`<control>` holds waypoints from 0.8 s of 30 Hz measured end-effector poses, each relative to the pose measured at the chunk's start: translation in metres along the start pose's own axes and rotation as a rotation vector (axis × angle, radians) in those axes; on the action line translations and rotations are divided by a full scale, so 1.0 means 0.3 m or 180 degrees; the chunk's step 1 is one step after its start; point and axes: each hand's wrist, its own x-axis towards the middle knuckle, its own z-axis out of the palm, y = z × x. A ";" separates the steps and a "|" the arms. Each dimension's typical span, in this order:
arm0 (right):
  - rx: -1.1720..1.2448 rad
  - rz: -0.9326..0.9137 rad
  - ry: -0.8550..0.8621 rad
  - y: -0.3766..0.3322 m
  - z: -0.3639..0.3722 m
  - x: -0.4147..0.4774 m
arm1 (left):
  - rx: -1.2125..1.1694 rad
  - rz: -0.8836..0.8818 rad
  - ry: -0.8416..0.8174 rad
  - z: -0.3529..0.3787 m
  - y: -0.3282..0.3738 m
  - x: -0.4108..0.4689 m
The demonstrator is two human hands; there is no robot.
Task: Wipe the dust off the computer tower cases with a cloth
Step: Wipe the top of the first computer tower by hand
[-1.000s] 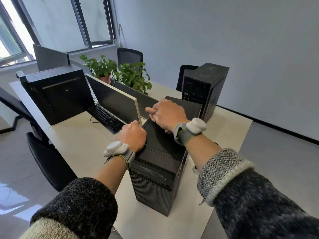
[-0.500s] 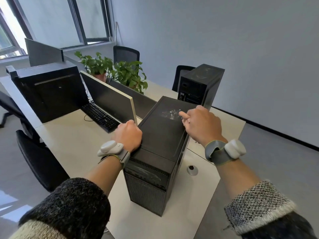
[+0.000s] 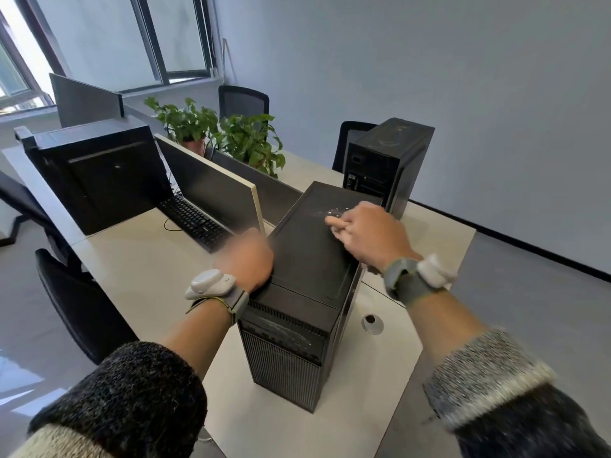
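My right hand (image 3: 367, 233) is over the top of the near tower (image 3: 307, 259), fingers curled beside a whitish smear (image 3: 332, 211); I cannot tell whether they hold anything. My left hand (image 3: 246, 261), blurred, rests on that tower's left top edge, its grip unclear. The near tower stands upright on the desk (image 3: 142, 269), with a second tower (image 3: 396, 160) behind it and a monitor (image 3: 211, 190) to its left.

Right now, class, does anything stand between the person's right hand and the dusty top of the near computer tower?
Nothing visible does. The right hand lies directly on the near tower's top panel, beside the pale dust smear. A pale scrap under its fingers may be the cloth.
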 end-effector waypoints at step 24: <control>0.0032 -0.0249 -0.0204 -0.166 0.041 0.151 | 0.0269 0.0362 0.0045 0.030 0.084 0.066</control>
